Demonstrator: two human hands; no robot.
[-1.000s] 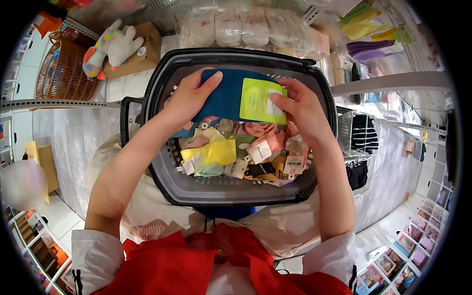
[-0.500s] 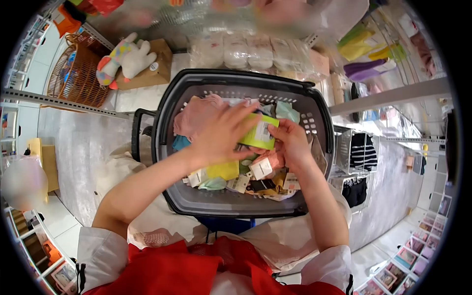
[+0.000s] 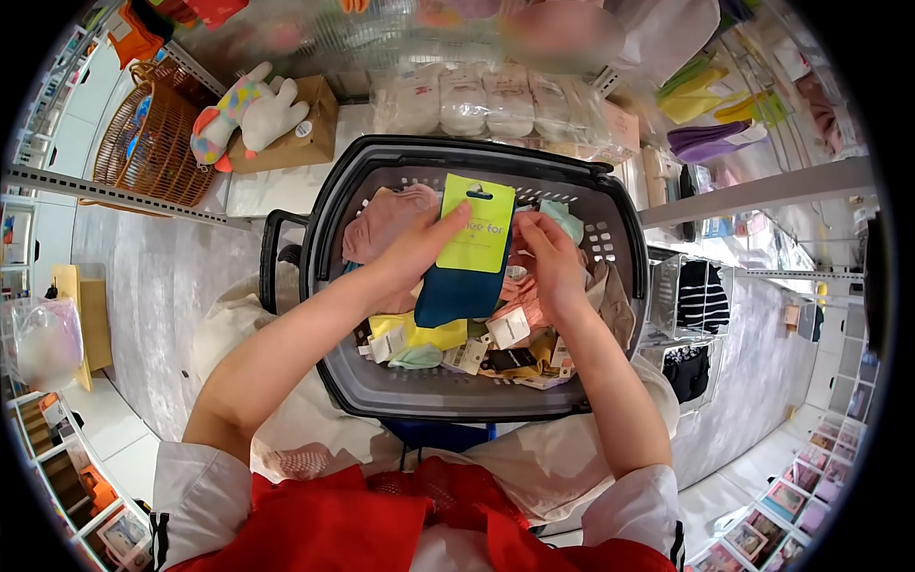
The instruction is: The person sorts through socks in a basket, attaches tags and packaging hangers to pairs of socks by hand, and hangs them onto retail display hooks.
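Note:
My left hand (image 3: 424,250) grips a dark teal sock (image 3: 463,294) by its lime-green card (image 3: 473,229), thumb on the card's front. The card has a hanging hole at its top, and the sock's foot hangs toward me. At the card's right edge is my right hand (image 3: 548,250), fingers bent and close together; whether they pinch the edge is hidden. Beneath both hands stands a grey basket (image 3: 400,393) with a black rim. In it lie a pink garment (image 3: 386,221), a yellow piece (image 3: 440,334), and several small tagged pieces of clothing.
A wicker basket (image 3: 152,143) and a plush toy (image 3: 269,114) on a cardboard box (image 3: 317,138) are at the upper left. Clear-wrapped packs (image 3: 510,100) line the shelf beyond the basket. Wire baskets with black clothing (image 3: 703,296) hang at the right, below a metal rail (image 3: 753,189).
The sock and its card have turned from lying sideways to upright, card at the far end. My left hand has shifted right onto the card. The basket appears slightly lower in view than at first.

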